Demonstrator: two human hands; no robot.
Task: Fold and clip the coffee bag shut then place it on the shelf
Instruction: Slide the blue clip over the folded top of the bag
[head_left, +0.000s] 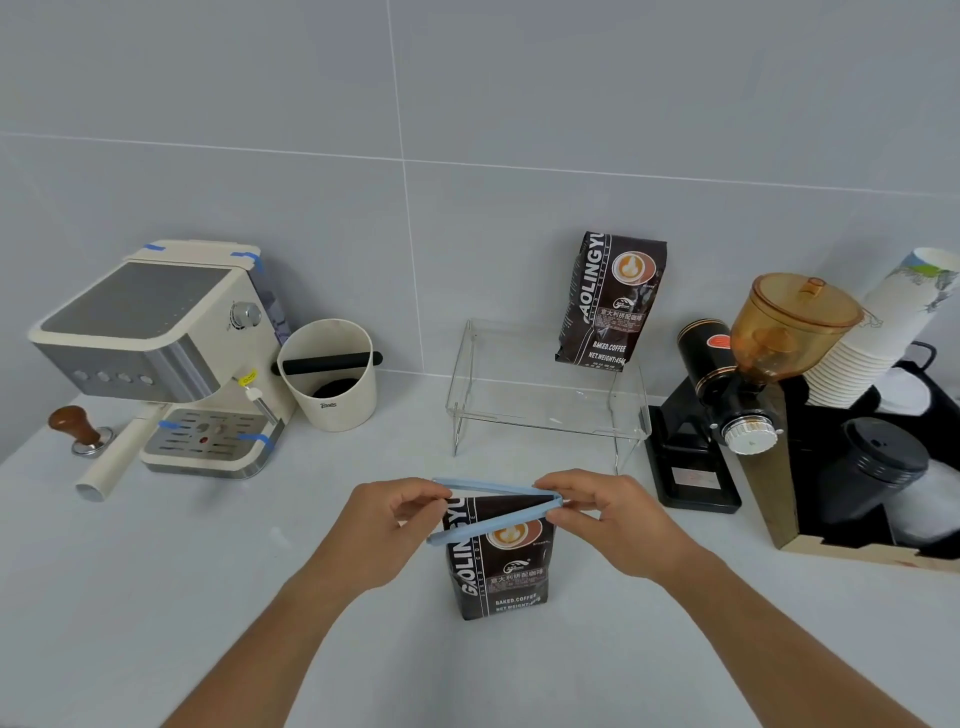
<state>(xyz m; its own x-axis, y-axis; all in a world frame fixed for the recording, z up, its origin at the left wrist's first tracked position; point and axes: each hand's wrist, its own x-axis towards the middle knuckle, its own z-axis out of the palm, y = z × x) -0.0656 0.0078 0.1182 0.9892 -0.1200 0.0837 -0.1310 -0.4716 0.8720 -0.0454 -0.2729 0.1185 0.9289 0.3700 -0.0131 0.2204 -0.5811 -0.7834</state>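
A dark brown coffee bag (501, 571) stands upright on the white counter in front of me, its top folded over. A light blue clip (491, 522) straddles the folded top, hinged at the right and gaping at the left. My left hand (387, 525) pinches the clip's upper bar at its free end. My right hand (608, 519) pinches the hinge end. Behind the bag stands a clear acrylic shelf (545, 415), with a second, identical coffee bag (608, 301) upright on its back right corner against the wall.
An espresso machine (156, 353), a wooden-handled tamper (78, 428) and a white knock box (330, 374) sit at the left. A black grinder with an amber hopper (748, 379), a stack of paper cups (878, 332) and a black lidded cup (878, 467) stand at the right.
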